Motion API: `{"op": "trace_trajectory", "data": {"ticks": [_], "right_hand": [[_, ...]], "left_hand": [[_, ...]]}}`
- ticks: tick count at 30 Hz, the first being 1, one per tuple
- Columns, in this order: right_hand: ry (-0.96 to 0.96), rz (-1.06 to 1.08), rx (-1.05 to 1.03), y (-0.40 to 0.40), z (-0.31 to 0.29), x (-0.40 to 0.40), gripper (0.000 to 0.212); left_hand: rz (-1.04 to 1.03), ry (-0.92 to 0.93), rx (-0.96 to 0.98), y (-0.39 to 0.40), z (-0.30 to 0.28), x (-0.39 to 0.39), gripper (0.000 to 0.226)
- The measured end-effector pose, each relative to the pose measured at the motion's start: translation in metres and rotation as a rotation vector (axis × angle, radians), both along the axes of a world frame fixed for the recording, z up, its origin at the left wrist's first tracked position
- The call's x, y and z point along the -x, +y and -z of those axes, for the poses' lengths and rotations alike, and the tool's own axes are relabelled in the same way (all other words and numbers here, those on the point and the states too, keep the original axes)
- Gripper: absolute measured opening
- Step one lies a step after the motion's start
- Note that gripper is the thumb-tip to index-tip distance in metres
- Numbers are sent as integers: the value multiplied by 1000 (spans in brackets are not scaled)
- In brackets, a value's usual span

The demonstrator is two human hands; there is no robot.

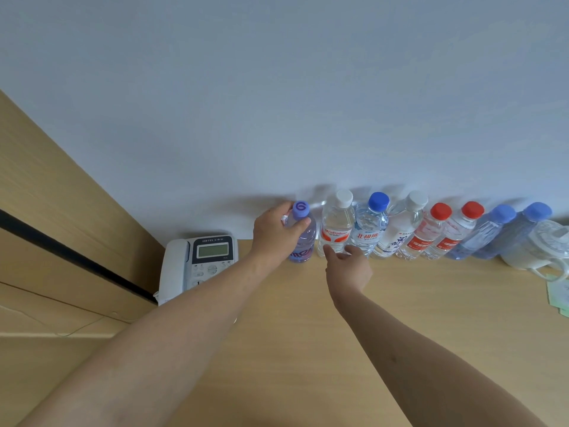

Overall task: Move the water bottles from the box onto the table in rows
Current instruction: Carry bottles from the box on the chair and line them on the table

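Note:
Several water bottles stand upright in one row against the white wall at the back of the wooden table [308, 334]. The leftmost is a purple-capped bottle [304, 241], and my left hand [274, 232] is wrapped around its neck and shoulder. Beside it stands a white-capped bottle with a red label [337, 226]. My right hand [349, 266] reaches to that bottle's base with fingers apart, fingertips touching it or just short of it. Further right come a blue-capped bottle [371, 223], another white-capped one [400, 229], two red-capped bottles [428, 232] and two bluish bottles [492, 232]. The box is out of view.
A white desk telephone [197, 263] sits at the table's left end, close to the purple-capped bottle. A white electric kettle [542, 248] stands at the right end of the row, with green paper slips [558, 294] in front of it. A wooden panel [61, 226] closes the left side.

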State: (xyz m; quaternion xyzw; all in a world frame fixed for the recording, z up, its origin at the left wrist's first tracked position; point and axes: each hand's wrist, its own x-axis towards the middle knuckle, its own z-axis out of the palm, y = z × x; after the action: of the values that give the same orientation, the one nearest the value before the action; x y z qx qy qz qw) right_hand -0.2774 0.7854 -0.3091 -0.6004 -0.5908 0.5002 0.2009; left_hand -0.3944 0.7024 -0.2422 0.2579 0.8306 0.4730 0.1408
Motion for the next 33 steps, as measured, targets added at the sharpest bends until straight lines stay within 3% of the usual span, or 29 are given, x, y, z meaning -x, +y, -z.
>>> {"op": "trace_trajectory", "data": {"ticks": [3,13,21,24,27,33], "right_hand": [[-13,-3,-66,0,-8,-3,52],[9,-48,-304,8,-29,-10,32],[-89,-94,-471,8,-56,-6,61],[-144,-196,-600,12,-72,2,56],[-278,-272,-589,21,-85,13,46],[-271,-322,-576,30,-85,13,40]], "left_hand": [[-16,33,5,2,-2,2,17],[-93,-3,43,12,-1,-1,37],[-4,-67,66,-2,-8,2,62],[16,-39,52,-9,-12,5,61],[75,-24,64,-10,-17,8,55],[88,-44,40,-1,-11,3,39]]}}
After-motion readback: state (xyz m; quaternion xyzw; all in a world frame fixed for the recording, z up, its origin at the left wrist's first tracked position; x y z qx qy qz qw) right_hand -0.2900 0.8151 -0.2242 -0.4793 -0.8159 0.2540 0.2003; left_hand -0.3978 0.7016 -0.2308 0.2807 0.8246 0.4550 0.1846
